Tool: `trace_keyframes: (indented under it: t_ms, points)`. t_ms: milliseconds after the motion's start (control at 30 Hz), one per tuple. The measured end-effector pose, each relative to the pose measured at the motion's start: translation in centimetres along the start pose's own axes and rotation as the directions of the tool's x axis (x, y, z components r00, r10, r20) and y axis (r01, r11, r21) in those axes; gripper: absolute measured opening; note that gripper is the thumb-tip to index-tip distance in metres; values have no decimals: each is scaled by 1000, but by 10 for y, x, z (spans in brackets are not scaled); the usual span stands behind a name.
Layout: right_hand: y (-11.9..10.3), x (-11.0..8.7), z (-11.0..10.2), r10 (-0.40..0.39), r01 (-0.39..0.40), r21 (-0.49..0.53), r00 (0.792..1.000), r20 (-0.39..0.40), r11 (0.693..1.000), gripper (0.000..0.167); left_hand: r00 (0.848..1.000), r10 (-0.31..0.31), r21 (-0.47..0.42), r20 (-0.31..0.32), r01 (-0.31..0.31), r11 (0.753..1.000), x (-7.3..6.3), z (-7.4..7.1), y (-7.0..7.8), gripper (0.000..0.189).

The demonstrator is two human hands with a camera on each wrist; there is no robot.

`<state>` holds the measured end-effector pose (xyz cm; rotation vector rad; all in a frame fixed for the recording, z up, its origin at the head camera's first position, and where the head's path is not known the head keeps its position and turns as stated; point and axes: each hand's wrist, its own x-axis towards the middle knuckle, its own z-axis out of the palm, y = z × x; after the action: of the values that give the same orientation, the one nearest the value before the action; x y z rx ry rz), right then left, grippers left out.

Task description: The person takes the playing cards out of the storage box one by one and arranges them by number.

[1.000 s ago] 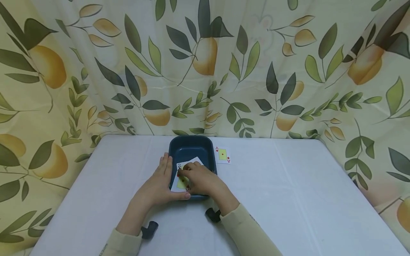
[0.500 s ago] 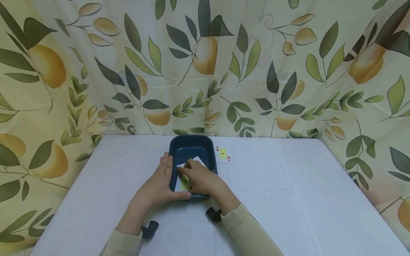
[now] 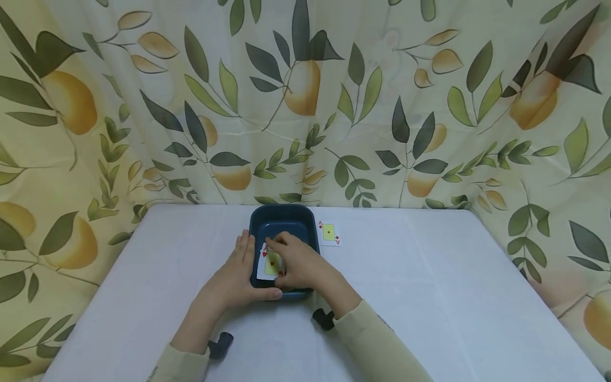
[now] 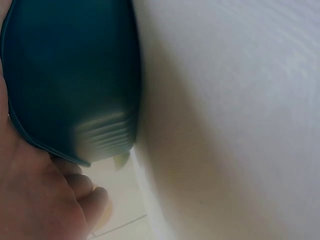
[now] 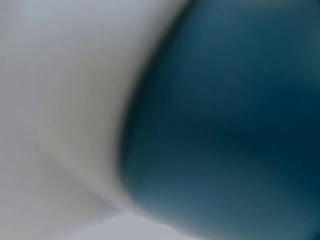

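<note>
A dark blue tray [image 3: 285, 212] stands near the far edge of the table. My left hand [image 3: 234, 276] lies along its left side with straight fingers, its thumb stretched across the near rim; the left wrist view has the hand [image 4: 35, 190] against the tray's outer wall [image 4: 70, 65]. Inside the tray, my right hand [image 3: 303, 262] pinches playing cards [image 3: 271, 263], a red heart showing in the top card's corner. Fingers hide the right part of these cards. The right wrist view is blurred, filled mostly by the tray's wall [image 5: 215, 130].
On the table, beside the tray's right wall, lies an ace of diamonds [image 3: 329, 233], face up. A white cloth [image 3: 406, 297] covers the table. Behind hangs a curtain [image 3: 353, 106] printed with fruit and leaves.
The white card corner that stuck out above my right fingers has gone from sight, and the top card now shows a heart. My left hand keeps its place on the tray.
</note>
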<state>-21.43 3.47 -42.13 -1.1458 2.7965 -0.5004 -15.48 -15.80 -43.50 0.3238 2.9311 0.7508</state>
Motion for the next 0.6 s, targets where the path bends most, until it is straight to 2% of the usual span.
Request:
trace_keyframes:
  t_ms: [300,600]
  points:
    - [6,-11,-38,9,-5,-61,997,72,998,102,1000,-7,3,-4,7,1000,1,1,-1,145]
    - [29,-22,-67,70,-59,-114,992,102,992,104,1000,-6,15,-1,6,1000,0,1,0,144]
